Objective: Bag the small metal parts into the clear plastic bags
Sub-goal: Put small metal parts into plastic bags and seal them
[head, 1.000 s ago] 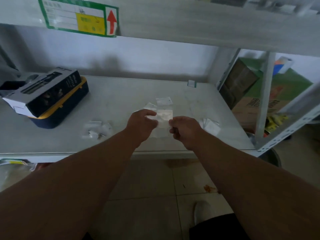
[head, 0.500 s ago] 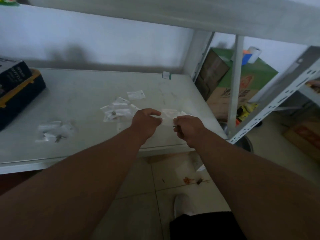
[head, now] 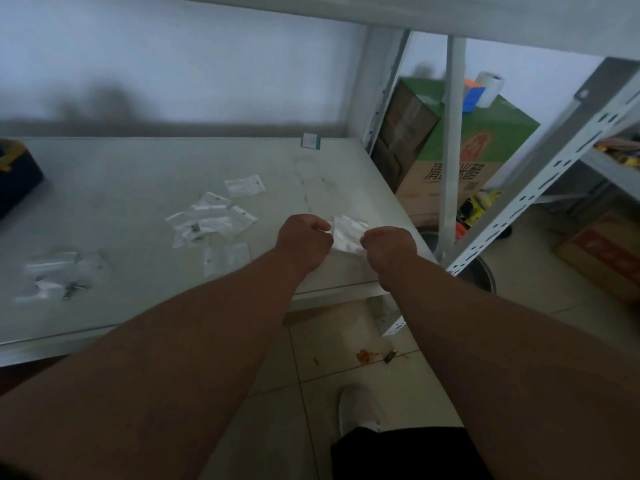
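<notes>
A pale shelf board (head: 121,188) fills the left and middle of the view, with a metal rack upright (head: 450,147) at its right edge. Beyond the upright stands a green and brown carton (head: 485,147) printed with large Chinese characters (too blurred to read with any confidence).

Both bare forearms reach in from below. The left hand (head: 303,242) is curled closed, thumb and fingers pinching the left edge of a clear plastic bag (head: 346,233). The right hand (head: 389,249) is likewise closed, pinching the bag's right edge. The bag is stretched between the two hands, held just above the shelf's front right corner. Whether a part is already inside it cannot be told.

Left of the hands, a loose cluster of bags (head: 211,220) lies on the board, at least one with a small dark metal part (head: 195,228) showing through. Nearer the front left edge is a second scatter of bags (head: 59,275) with a metal part (head: 71,291) beside it. At the board's back edge stands a small green-bordered label (head: 310,141), its text illegible.
</notes>
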